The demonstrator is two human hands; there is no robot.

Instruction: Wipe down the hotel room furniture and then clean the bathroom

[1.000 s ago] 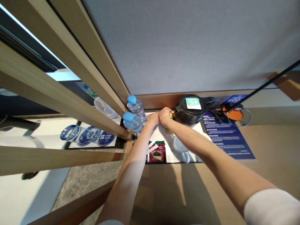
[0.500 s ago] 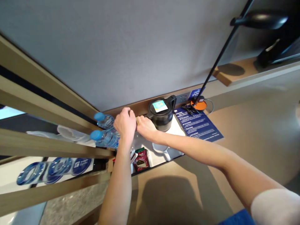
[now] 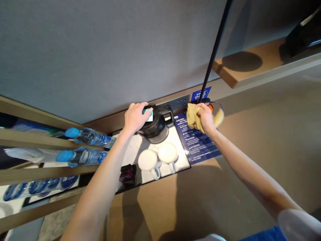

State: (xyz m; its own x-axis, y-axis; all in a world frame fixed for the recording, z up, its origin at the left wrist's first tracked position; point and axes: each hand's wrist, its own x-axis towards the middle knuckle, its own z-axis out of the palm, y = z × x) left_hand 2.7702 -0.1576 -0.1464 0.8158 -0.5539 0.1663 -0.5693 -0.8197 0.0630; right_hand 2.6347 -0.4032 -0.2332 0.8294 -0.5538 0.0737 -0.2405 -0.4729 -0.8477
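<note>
My left hand (image 3: pixel 134 116) rests on the lid of a black electric kettle (image 3: pixel 154 126), fingers curled over its top. The kettle stands at the back of a white tray (image 3: pixel 180 157) against the wall. My right hand (image 3: pixel 205 117) is closed around a crumpled yellow cloth (image 3: pixel 193 117), held above a blue printed card (image 3: pixel 198 142) to the right of the kettle. Two white cups (image 3: pixel 157 157) sit upside down on the tray in front of the kettle.
Two water bottles (image 3: pixel 85 147) with blue caps lie to the left of the tray, behind wooden slats (image 3: pixel 50 170). A dark red sachet (image 3: pixel 127 174) is at the tray's front left. A black lamp pole (image 3: pixel 213 57) rises by the wall sockets (image 3: pixel 179 102). A wooden shelf (image 3: pixel 240 67) juts out at upper right.
Both hands were together left of the kettle. Now my left hand sits on the kettle lid and my right hand has swung right with the yellow cloth. The view has turned rightwards.
</note>
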